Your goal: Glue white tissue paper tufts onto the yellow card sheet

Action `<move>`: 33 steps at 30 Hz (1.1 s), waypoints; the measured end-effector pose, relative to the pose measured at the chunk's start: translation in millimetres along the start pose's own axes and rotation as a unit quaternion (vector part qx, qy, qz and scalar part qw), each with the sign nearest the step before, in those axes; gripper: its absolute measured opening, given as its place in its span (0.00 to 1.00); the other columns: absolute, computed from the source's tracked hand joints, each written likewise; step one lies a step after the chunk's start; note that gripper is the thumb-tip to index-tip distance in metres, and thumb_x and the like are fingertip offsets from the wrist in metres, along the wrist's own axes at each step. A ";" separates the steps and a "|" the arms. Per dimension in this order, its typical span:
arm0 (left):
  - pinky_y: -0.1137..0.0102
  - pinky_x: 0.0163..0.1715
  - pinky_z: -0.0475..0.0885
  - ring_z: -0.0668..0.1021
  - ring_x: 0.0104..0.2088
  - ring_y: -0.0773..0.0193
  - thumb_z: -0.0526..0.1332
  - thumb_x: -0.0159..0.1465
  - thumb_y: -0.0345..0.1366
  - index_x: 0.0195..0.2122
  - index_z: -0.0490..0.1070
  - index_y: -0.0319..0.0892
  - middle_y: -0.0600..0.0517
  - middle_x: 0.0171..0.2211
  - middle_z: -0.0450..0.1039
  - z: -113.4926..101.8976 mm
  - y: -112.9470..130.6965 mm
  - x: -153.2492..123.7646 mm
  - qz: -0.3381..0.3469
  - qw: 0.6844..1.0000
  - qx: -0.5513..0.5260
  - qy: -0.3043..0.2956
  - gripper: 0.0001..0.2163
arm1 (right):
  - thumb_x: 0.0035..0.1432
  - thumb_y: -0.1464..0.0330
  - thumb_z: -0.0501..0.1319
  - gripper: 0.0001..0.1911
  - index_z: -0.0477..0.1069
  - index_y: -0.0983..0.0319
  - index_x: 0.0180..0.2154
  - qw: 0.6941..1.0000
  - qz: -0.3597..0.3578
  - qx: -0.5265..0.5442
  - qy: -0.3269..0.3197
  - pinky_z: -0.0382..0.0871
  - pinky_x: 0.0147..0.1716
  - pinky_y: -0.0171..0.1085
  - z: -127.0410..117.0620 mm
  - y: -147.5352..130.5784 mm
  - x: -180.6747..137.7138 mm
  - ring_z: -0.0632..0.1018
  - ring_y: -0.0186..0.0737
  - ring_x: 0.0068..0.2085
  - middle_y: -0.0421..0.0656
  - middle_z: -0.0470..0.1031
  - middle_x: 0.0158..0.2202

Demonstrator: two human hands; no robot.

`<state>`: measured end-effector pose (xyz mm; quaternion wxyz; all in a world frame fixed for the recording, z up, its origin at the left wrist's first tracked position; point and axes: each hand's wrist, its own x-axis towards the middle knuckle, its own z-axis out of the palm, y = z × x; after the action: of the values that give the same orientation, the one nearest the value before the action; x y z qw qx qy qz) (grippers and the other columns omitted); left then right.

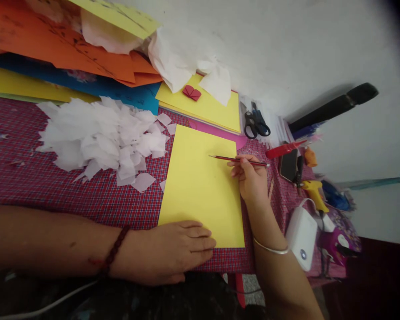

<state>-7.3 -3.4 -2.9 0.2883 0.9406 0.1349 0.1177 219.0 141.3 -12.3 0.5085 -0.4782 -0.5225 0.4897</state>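
A plain yellow sheet of paper (203,186) lies on the checked tablecloth in front of me. My left hand (173,249) rests flat across its lower left corner, fingers stretched out and pointing right. Over the sheet's right edge, my right hand (251,178) pinches a dark pencil with red stripes (226,158). The pencil points left, its tip over the upper middle of the sheet; whether it touches the paper I cannot tell. Left of the sheet is a heap of cut white paper pieces (110,133), a few lying close to its edge.
Behind the sheet are a yellow paper stack (216,111) with a folded red paper piece (191,93), and black-handled scissors (255,124). Orange sheets (70,49) are piled back left. At right stand a phone (288,165), a yellow glue gun (315,194) and a white device (302,235).
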 end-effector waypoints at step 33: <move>0.61 0.64 0.60 0.67 0.62 0.55 0.65 0.62 0.39 0.58 0.66 0.36 0.43 0.61 0.67 -1.5 1.5 2.8 0.007 0.999 0.008 0.032 0.25 | 0.55 0.60 0.65 0.10 0.71 0.60 0.32 0.999 0.032 0.006 -0.043 0.67 0.19 0.29 14.4 2.1 4.4 0.73 0.30 0.20 0.36 0.75 0.21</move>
<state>-4.8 -2.9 -0.4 0.2753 0.9396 0.1383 0.1490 204.5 145.5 -14.2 0.4725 -0.4704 -0.5253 0.5287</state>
